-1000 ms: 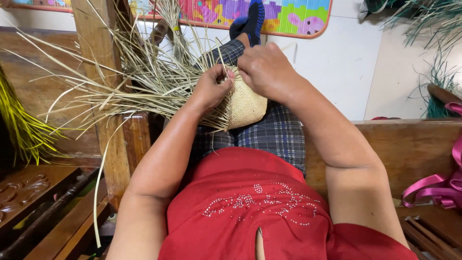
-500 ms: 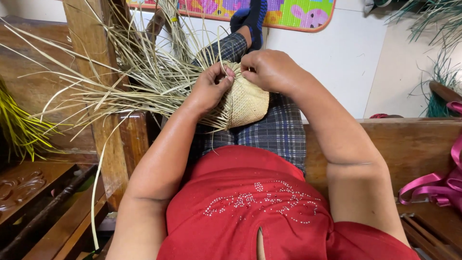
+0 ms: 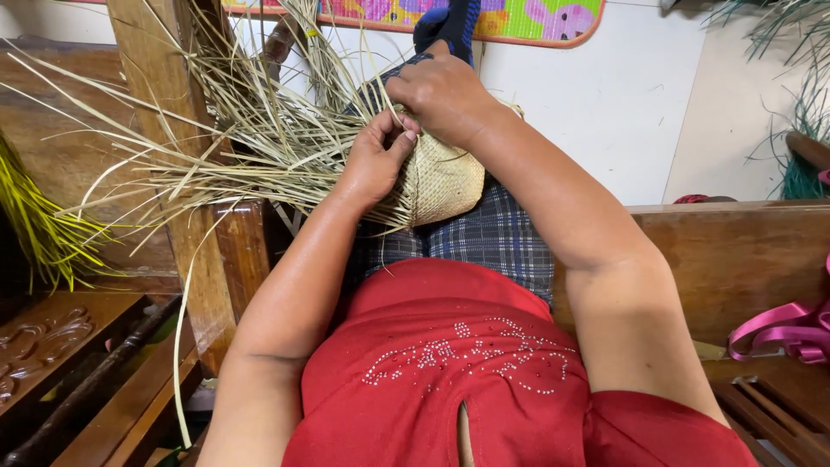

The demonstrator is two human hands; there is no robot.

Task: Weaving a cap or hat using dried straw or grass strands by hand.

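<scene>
A partly woven straw piece [image 3: 443, 180] rests on my lap, rounded and tan, with many loose dry straw strands [image 3: 259, 138] fanning out to the left. My left hand [image 3: 376, 156] pinches strands at the woven edge, fingers closed on them. My right hand [image 3: 445, 91] lies over the top of the woven piece, fingers curled onto its rim. The two hands touch each other. I wear a red top and a blue plaid skirt [image 3: 493, 238]. The far side of the weave is hidden under my right hand.
A wooden post [image 3: 173, 112] stands left of my lap, a wooden bench [image 3: 735, 251] to the right. Yellow-green strands [image 3: 39, 225] hang at far left. Pink ribbon [image 3: 778, 329] lies at the right edge. A colourful mat [image 3: 519, 17] sits on the white floor ahead.
Both hands have shifted slightly upward on the woven piece, and my right hand has closed further over its top. The view has tilted a little.
</scene>
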